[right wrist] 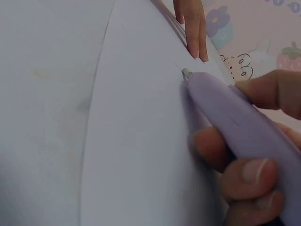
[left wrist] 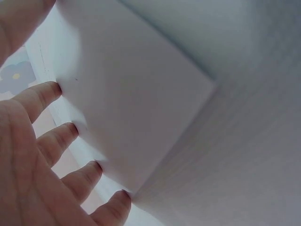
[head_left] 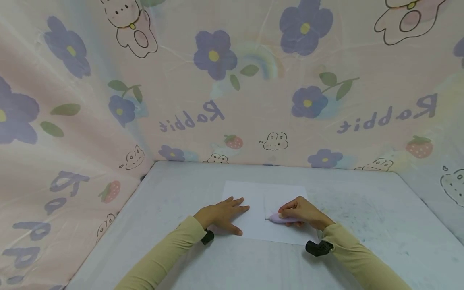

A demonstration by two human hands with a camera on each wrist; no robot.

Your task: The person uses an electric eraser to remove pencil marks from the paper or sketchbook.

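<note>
A sheet of white paper (head_left: 253, 233) lies on the table, with a faint thin line (head_left: 264, 201) down its middle. My left hand (head_left: 222, 215) rests on the left part of the sheet, fingers spread; in the left wrist view its fingertips (left wrist: 70, 129) touch the paper near the edge. My right hand (head_left: 304, 211) grips a thick lilac pen-shaped tool (right wrist: 240, 115) with the thumb on one side and curled fingers on the other. The tool's small pale tip (right wrist: 187, 72) points left, at or just above the paper beside the line; contact cannot be made out.
The white table (head_left: 188, 181) has grey smudges (head_left: 384, 221) to the right of the sheet. A printed curtain (head_left: 253, 92) with flowers and rabbits closes in the back and sides. Black wrist-worn devices (head_left: 319, 248) sit below both sleeves.
</note>
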